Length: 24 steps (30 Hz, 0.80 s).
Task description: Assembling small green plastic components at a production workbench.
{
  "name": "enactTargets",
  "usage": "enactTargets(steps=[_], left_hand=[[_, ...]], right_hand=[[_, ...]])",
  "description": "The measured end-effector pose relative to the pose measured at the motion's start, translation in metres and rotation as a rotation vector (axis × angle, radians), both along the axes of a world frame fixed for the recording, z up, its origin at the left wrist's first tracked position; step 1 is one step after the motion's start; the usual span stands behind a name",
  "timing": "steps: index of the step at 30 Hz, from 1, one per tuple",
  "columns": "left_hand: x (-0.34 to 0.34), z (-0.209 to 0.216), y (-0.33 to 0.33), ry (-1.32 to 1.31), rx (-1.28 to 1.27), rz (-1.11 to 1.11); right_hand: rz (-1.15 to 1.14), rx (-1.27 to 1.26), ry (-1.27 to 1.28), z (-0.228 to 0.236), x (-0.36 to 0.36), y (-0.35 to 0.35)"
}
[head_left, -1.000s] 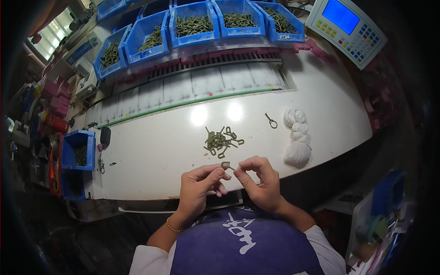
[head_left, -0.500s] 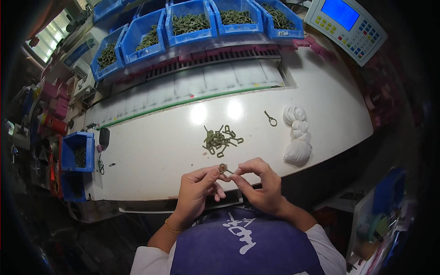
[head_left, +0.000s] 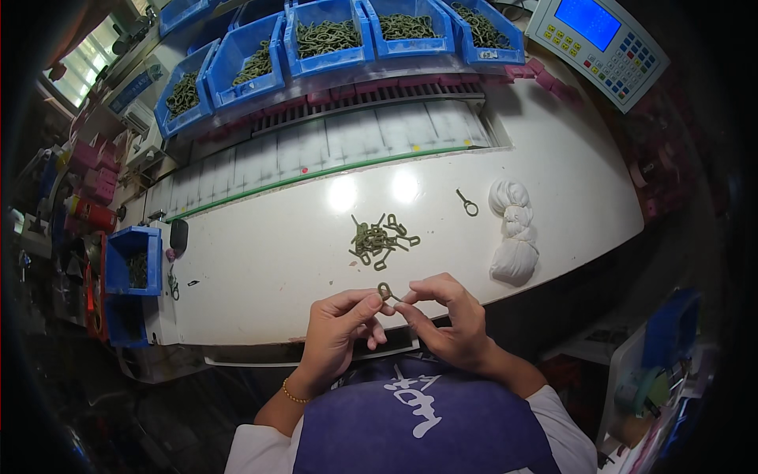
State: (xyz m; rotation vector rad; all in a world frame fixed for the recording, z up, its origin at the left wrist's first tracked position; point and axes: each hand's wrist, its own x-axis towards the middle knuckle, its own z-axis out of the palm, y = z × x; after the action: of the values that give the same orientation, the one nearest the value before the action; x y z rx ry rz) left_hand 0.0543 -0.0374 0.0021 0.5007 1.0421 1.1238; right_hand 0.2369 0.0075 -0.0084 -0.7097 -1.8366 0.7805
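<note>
The worktop [head_left: 260, 268] is overhung by the left hand [head_left: 335, 322] and the right hand [head_left: 454, 322]. Just beyond their fingers a pile [head_left: 373, 238] is set, presumably for easy reach. Between them a clip [head_left: 388, 295] is pinched at both ends, apparently for steadiness.

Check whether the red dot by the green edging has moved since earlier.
Yes: the red dot has moved left along the green edging, judged against the blue bins above.
</note>
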Motion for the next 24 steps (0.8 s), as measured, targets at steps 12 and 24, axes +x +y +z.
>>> enactTargets(steps=[12,24], left_hand=[[0.013,-0.005,0.012,0.307,-0.011,0.13],[-0.014,-0.018,0.031,1.261,0.233,0.25]], right_hand=[[-0.041,-0.045,-0.155,-0.002,0.027,0.024],[-0.182,0.067,-0.51,-0.042,0.047,0.087]])
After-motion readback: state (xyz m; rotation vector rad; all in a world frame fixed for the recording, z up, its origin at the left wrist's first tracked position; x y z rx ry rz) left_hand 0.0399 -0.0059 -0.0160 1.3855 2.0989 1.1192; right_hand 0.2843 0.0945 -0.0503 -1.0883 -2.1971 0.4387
